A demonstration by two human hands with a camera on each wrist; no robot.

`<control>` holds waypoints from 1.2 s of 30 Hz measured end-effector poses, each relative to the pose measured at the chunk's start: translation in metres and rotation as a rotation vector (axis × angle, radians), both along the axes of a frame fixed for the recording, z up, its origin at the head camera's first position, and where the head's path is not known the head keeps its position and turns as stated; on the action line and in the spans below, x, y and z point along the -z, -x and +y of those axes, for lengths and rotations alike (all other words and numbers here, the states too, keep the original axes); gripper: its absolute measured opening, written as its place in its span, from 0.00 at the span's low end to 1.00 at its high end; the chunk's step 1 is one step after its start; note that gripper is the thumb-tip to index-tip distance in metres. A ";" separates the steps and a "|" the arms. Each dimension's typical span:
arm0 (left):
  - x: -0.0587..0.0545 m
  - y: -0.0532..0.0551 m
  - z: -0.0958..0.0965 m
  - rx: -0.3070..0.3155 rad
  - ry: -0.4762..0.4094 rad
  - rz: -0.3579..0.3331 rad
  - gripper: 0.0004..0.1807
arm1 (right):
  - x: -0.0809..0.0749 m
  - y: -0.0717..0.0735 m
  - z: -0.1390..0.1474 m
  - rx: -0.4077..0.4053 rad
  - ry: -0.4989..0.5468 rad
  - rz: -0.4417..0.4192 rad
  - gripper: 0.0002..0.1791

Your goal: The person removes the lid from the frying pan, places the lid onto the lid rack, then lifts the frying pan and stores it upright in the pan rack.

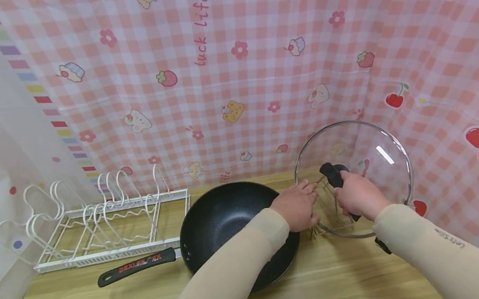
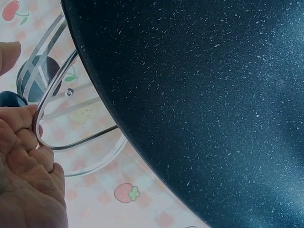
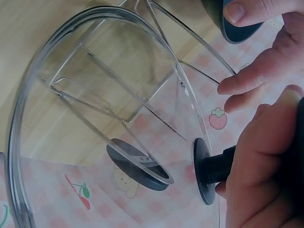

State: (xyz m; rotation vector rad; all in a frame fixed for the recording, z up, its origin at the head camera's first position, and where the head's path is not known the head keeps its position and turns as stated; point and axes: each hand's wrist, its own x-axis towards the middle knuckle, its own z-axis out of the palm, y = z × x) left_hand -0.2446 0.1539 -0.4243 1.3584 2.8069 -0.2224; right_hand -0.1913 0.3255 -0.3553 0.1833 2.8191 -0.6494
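In the head view my right hand (image 1: 360, 195) grips the black handle (image 1: 333, 174) of a round glass lid (image 1: 380, 154) with a metal rim. The lid is held upright, its lower part overlapping a thin metal wire rack (image 1: 331, 208). My left hand (image 1: 295, 207) reaches across a black wok (image 1: 225, 219), fingers extended towards that rack. In the left wrist view its fingertips lie against the rack's bent wire (image 2: 71, 146), the thumb apart. The right wrist view shows rack wires (image 3: 114, 73) through the glass.
A white wire dish rack (image 1: 114, 255) with upright loops stands on the left of the wooden table (image 1: 345, 279). The wok's long handle (image 1: 138, 266) points left in front of it. A pink checked cloth (image 1: 250, 85) hangs behind and at the right.
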 end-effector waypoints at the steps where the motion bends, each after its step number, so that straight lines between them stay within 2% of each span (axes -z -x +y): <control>1: 0.000 0.000 0.000 0.000 -0.003 0.001 0.38 | 0.000 0.000 0.000 0.000 -0.003 -0.003 0.38; 7: 0.000 0.000 0.001 -0.012 -0.010 -0.016 0.38 | -0.002 0.004 -0.004 0.000 -0.005 -0.027 0.37; 14: 0.000 -0.001 0.000 -0.009 -0.017 -0.015 0.38 | 0.002 0.014 -0.009 -0.061 -0.076 -0.021 0.34; 19: 0.000 -0.001 0.000 -0.012 -0.027 -0.020 0.38 | 0.002 0.019 -0.012 -0.057 -0.027 -0.031 0.28; 23: 0.001 -0.001 0.000 -0.017 -0.038 -0.028 0.38 | 0.002 0.021 -0.013 -0.037 0.030 -0.063 0.28; 36: 0.000 -0.001 0.000 -0.011 -0.039 -0.030 0.38 | 0.001 0.022 -0.014 -0.014 0.012 -0.078 0.31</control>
